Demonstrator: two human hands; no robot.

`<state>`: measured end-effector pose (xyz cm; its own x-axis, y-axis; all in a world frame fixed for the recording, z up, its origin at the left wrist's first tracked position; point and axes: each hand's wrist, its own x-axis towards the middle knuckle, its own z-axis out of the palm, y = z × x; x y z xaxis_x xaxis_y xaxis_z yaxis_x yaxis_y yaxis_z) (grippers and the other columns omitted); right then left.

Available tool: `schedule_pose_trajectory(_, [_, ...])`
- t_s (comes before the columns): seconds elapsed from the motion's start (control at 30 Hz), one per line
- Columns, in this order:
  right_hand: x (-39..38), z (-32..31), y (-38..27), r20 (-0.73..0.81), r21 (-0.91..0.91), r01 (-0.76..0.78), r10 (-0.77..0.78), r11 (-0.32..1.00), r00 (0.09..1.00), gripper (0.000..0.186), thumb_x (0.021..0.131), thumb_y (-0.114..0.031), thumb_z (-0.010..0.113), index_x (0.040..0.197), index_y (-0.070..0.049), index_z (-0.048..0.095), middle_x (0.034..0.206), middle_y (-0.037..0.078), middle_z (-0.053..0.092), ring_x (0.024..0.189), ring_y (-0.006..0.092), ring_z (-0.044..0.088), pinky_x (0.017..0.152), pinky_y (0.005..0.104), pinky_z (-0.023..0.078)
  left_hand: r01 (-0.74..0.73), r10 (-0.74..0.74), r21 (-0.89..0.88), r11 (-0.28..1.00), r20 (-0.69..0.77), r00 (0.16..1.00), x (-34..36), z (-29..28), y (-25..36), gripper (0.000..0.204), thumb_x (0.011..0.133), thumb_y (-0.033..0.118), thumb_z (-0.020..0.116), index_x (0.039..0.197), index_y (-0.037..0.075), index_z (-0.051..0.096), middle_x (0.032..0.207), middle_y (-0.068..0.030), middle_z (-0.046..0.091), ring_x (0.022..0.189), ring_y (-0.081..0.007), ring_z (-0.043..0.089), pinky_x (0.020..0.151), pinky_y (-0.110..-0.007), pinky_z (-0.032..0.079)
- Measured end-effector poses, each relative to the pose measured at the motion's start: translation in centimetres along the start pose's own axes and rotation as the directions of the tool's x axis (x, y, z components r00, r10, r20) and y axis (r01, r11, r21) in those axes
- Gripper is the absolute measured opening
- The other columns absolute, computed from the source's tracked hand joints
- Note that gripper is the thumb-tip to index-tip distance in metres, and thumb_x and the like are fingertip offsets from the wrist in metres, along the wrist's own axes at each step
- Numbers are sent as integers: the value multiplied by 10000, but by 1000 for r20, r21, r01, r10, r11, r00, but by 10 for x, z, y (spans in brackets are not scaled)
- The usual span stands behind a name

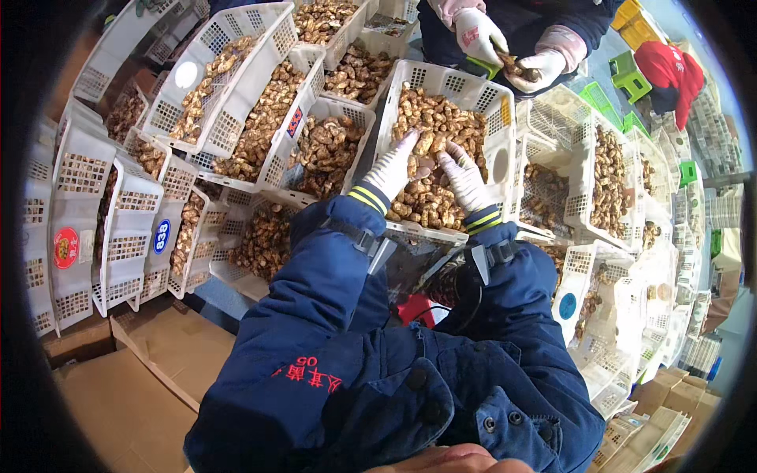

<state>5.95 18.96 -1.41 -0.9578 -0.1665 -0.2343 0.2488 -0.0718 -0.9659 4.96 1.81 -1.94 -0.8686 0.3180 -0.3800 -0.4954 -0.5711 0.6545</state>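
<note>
A white plastic crate [505, 142] heaped with brown, knobbly mushrooms [441, 114] stands in front of me. Both my hands wear pale gloves and meet over its near half. My left hand [393, 167] is closed, its fingertips around a mushroom [424, 168] with a darker cap. From the other side my right hand [464, 175] pinches in at the same spot, its fingers partly hidden. Exactly which mushrooms each hand grips is hard to separate from the heap just below.
More mushroom-filled white crates [272, 150] are stacked at left and at right [578, 197]. Across the crate, a co-worker's gloved hands [524, 67] hold a mushroom. Cardboard boxes [134, 410] lie at lower left. Green stools [629, 77] and a red cloth [670, 71] are at far right.
</note>
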Motion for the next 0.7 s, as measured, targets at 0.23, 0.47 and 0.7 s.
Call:
schedule_pose_trajectory(0.23, [5, -3, 43, -135, -233, 228, -263, 945, 955, 546, 782, -319, 710, 1180, 6, 527, 1050, 125, 631, 928, 168, 592, 822, 272, 460, -526, 345, 336, 781, 470, 812, 14, -14, -53, 428, 971, 200, 371, 1356, 16, 352, 1354, -90, 421, 1262, -165, 364, 1071, -298, 273])
schedule_pose_trajectory(0.47, [-19, -18, 8, -73, 13, 41, -40, 999, 997, 323, 808, -285, 674, 1010, -52, 578, 872, 3, 603, 721, 87, 550, 653, 241, 454, -186, 75, 496, 848, 235, 969, -17, 26, -24, 635, 921, 530, 391, 1391, 107, 337, 1335, -54, 442, 841, -117, 578, 632, -205, 464])
schedule_pose_trajectory(0.7, [-38, -83, -61, -187, 460, 110, -25, 881, 982, 271, 819, -363, 650, 883, -108, 587, 784, -8, 571, 540, 66, 479, 478, 167, 382, 6, 71, 374, 927, -192, 979, -8, 15, -12, 538, 905, 522, 422, 1267, 129, 487, 1112, -76, 606, 697, -138, 628, 521, -228, 488])
